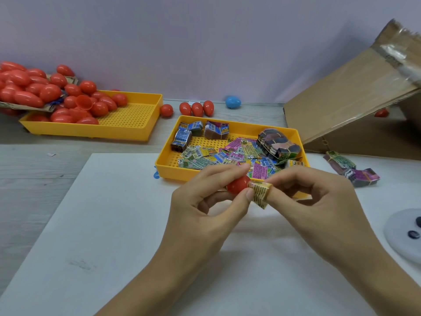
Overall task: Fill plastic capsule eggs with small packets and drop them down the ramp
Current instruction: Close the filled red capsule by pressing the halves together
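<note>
My left hand (205, 208) grips a red capsule egg half (237, 184) between thumb and fingers, just in front of the packet tray. My right hand (319, 201) pinches a rolled yellow packet (260, 193) whose end meets the mouth of the egg half. The near yellow tray (166, 165) holds several loose colourful packets and banded bundles. The cardboard ramp (346, 96) slopes up at the right. A pile of red eggs (29, 87) spills into the far yellow tray (134, 131) at the left.
Several red eggs (196, 109) and one blue egg (233, 101) lie along the back wall. Two banded packet bundles (355, 172) sit right of the tray. A white sheet (114, 236) covers the table under my hands. A pale round lid (407, 233) lies at the right edge.
</note>
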Available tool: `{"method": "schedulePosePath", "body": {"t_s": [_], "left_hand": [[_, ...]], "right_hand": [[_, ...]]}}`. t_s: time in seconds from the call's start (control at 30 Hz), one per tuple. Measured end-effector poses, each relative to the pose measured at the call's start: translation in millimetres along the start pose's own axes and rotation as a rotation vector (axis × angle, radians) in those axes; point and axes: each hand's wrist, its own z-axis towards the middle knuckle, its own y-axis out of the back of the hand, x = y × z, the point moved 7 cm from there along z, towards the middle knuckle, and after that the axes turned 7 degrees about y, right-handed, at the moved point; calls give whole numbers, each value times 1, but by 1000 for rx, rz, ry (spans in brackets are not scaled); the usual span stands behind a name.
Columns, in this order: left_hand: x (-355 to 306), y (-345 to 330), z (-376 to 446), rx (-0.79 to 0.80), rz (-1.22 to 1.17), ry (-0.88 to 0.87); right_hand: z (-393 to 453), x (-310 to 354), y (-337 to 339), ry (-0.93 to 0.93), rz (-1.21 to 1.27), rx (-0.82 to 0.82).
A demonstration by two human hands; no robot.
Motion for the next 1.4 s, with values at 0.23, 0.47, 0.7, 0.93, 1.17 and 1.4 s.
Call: {"method": "schedulePosePath", "body": {"t_s": [0.23, 0.47, 0.7, 0.93, 1.17, 1.4], "left_hand": [[-3, -1, -2, -11, 52, -77], [-2, -1, -3, 8, 10, -24], [2, 0, -2, 12, -31, 35], [2, -4, -4, 57, -10, 21], [3, -5, -3, 81, 23, 0], [2, -8, -4, 86, 72, -23]], "right_hand": [[-4, 7, 7, 74, -157, -59], [0, -4, 6, -50, -44, 4], [0, -15, -9, -266, 295, 229], [-2, -20, -13, -346, 350, 232], [-1, -25, -13, -371, 358, 191], [-2, -29, -7, -349, 310, 143]]}}
